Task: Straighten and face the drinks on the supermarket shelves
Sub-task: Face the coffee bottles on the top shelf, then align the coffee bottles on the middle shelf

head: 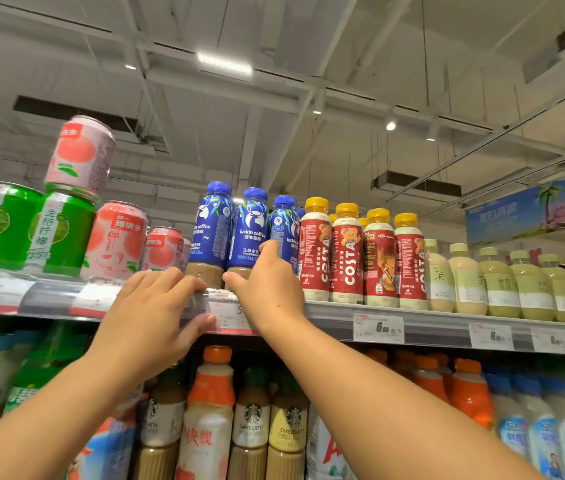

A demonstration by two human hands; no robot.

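Note:
On the top shelf stand three blue Luckin coffee bottles. My right hand grips the base of the middle blue bottle, thumb on its left side and fingers on its right. The left blue bottle is turned, its label facing partly left. My left hand rests on the shelf edge just below that bottle, fingers over the lip and thumb under it. The right blue bottle stands behind my right hand's fingers. Red Costa bottles with yellow caps line up to the right.
Green cans and pink peach cans stand at the left, with one pink can stacked on top. Pale tea bottles fill the right end. Starbucks bottles and orange-capped bottles sit on the shelf below. Price tags hang along the edge.

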